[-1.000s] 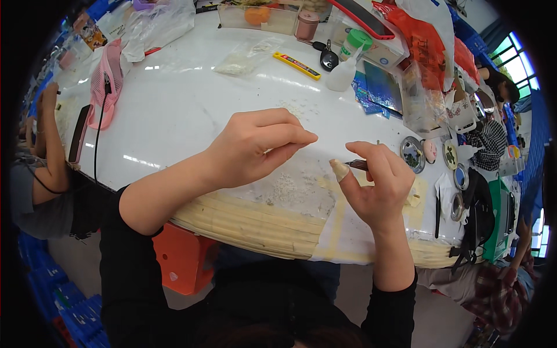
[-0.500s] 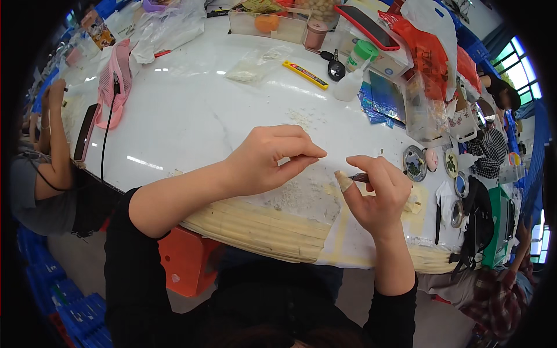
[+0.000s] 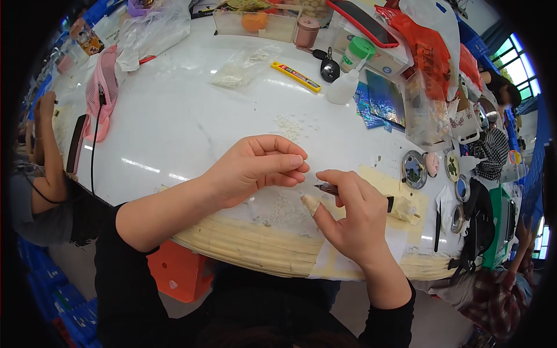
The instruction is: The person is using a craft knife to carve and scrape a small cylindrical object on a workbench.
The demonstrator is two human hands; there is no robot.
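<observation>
My left hand (image 3: pixel 258 171) is over the table in front of me, thumb pressed to the curled fingertips. Anything between them is too small to make out. Just to its right, my right hand (image 3: pixel 354 217) grips a slim dark pointed tool (image 3: pixel 328 188), its tip toward my left fingertips and a black end showing past the palm. A pale cover wraps the right thumb. The hands do not touch. Tiny pale chips (image 3: pixel 287 124) are scattered on the white table beyond them, and more crumbs (image 3: pixel 281 211) lie below them.
Yellowish tape (image 3: pixel 249 243) covers the near table edge. A yellow box cutter (image 3: pixel 296 76), a white squeeze bottle (image 3: pixel 343 87) and blue shiny sheets (image 3: pixel 383 101) lie farther off. Round tins (image 3: pixel 414 169) stand at the right, a pink mesh pouch (image 3: pixel 101 90) at the left. Other people sit on both sides.
My left hand has turned, and its fingers have curled in under the thumb. My right hand has shifted left and slightly nearer me with the tool. The view has shifted a little.
</observation>
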